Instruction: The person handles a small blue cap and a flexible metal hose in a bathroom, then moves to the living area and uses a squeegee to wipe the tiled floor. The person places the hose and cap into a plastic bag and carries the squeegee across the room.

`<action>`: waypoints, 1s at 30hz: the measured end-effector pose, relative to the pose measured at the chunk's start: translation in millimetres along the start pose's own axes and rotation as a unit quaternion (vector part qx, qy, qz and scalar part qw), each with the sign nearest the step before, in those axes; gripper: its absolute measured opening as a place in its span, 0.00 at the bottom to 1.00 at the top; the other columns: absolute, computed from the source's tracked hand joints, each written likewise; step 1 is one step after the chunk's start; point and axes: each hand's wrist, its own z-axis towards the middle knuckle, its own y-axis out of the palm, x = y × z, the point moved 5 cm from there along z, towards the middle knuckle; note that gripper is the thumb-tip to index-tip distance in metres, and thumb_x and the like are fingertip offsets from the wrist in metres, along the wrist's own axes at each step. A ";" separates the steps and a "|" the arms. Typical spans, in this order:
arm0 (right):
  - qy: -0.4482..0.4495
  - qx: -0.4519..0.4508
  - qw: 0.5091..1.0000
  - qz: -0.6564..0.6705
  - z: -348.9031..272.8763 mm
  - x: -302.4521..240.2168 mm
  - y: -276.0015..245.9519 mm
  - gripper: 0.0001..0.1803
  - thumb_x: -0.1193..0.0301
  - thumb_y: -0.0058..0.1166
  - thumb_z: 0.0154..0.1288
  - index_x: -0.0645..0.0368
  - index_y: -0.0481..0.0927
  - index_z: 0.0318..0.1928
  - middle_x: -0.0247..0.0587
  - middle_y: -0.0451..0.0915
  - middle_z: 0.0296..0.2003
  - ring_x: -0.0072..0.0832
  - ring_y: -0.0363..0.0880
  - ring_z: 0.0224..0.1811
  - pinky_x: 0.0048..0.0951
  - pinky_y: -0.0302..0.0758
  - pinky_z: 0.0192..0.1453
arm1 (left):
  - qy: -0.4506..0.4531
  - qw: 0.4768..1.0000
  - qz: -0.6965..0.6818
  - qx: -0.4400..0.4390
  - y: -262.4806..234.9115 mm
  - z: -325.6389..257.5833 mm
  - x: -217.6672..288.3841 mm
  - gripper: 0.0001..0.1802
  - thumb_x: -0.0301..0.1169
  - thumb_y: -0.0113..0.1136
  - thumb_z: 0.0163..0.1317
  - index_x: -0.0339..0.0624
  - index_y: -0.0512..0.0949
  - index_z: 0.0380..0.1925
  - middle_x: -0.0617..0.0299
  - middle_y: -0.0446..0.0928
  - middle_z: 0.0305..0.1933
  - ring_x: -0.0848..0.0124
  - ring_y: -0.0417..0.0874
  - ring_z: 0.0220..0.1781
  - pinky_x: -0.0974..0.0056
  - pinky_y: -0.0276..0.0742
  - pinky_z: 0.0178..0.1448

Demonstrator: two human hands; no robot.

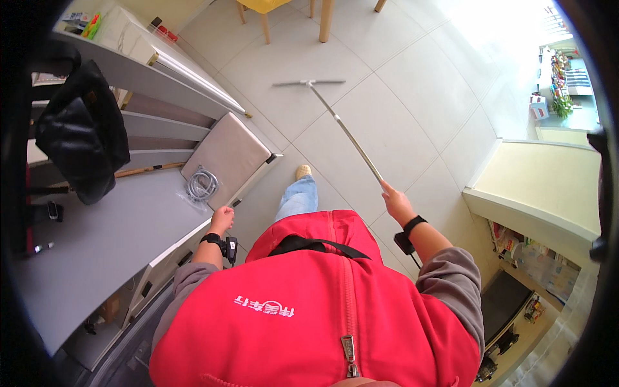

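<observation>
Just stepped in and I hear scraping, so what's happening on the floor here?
A person in a red vest holds a long-handled floor wiper in the right hand, its flat head resting on the pale tiled floor ahead. The left hand is a loose fist beside the grey table, holding nothing.

red vest [309,316], silver mop [342,126], pale tiles [412,97]

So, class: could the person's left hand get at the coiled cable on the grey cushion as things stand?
Probably yes. The left hand, closed and holding nothing visible, is beside the coiled cable on the cushion, with nothing between them.
</observation>
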 end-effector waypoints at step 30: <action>0.255 -0.031 0.960 0.112 -474.9 255.6 -103.3 0.18 0.61 0.43 0.69 0.44 0.70 0.58 0.62 0.77 0.37 0.54 0.77 0.41 0.44 0.74 0.42 | 0.111 0.987 0.063 -0.094 238.1 -51.1 179.0 0.11 0.30 0.53 0.58 0.39 0.76 0.39 0.64 0.76 0.28 0.76 0.76 0.24 0.69 0.73 0.25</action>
